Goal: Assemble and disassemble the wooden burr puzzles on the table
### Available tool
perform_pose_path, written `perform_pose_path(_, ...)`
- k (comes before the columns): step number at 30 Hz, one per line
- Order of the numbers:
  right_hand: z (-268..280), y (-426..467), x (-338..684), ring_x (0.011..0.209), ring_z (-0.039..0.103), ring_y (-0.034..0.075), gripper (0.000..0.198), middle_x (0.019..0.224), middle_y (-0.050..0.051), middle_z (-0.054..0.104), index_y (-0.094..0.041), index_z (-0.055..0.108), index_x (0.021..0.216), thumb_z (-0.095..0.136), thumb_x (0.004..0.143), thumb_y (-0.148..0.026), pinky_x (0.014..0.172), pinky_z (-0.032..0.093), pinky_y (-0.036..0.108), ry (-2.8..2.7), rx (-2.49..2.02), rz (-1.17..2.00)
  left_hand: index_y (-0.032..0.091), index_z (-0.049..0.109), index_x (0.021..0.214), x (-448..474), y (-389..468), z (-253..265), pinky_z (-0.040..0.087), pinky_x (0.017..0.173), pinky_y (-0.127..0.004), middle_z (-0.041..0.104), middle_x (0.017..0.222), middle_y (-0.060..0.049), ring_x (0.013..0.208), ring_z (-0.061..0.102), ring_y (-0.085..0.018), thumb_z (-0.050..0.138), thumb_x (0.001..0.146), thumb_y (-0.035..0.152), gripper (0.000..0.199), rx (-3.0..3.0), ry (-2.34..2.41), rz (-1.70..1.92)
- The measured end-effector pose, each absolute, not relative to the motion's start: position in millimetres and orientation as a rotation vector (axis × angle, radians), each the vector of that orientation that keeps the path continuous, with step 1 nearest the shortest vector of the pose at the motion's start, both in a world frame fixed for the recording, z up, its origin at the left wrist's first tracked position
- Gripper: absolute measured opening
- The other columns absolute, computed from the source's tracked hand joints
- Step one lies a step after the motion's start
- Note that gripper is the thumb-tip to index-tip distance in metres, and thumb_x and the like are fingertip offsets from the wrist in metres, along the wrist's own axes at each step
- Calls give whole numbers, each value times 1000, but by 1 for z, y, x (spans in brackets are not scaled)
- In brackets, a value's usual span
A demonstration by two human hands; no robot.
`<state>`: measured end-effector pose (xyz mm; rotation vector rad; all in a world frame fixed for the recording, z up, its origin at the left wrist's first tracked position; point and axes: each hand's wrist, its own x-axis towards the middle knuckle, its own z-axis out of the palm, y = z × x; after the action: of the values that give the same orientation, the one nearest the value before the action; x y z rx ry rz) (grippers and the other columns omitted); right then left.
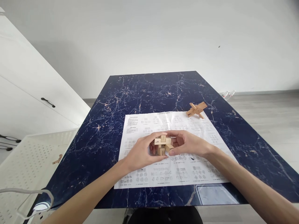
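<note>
Between my two hands is a wooden interlocking puzzle (pixel 163 141) made of pale notched blocks, with a dark "3" marked on one piece. My left hand (pixel 142 151) curves around its left side, thumb low and fingers over the top. On the other side, my right hand (pixel 183 141) grips a block at the puzzle's lower right with thumb and fingers. Some of the blocks are hidden behind the fingers. Beneath both hands lies a printed instruction sheet (pixel 144 133) with rows of small diagrams.
A second, darker wooden puzzle (pixel 196 109) rests at the sheet's upper right corner. The dark blue marbled table (pixel 140 90) stands near a white wall. At left are a white cabinet (pixel 35 84), a perforated white surface (pixel 42 155) and a white cable (pixel 25 189).
</note>
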<state>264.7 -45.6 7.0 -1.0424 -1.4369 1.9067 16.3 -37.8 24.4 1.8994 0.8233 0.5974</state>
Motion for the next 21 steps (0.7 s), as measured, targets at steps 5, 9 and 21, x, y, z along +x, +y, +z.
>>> perform_pose_path(5,5,-46,265,76,66,17,72,94,3,76,-26,66,146,95,81,-39,66,54,31,-1491,-1037,1835,32,60,146,15,-38,23,60,89,-40,75,132,-6,111,74,-29,88,87,43,66,1906,847,607)
perform_pose_path(9,4,-46,262,77,66,17,67,101,4,77,-24,67,144,93,84,-42,67,55,32,-1505,-946,1829,34,60,146,13,-37,19,60,91,-41,75,135,-6,112,74,-30,89,87,42,66,1946,833,575)
perform_pose_path(21,2,-48,255,104,74,25,65,113,7,77,-22,68,134,99,78,-35,88,60,38,-1455,-849,1853,34,61,146,13,-39,7,55,77,-32,74,109,0,83,67,-18,88,88,47,66,2179,771,673)
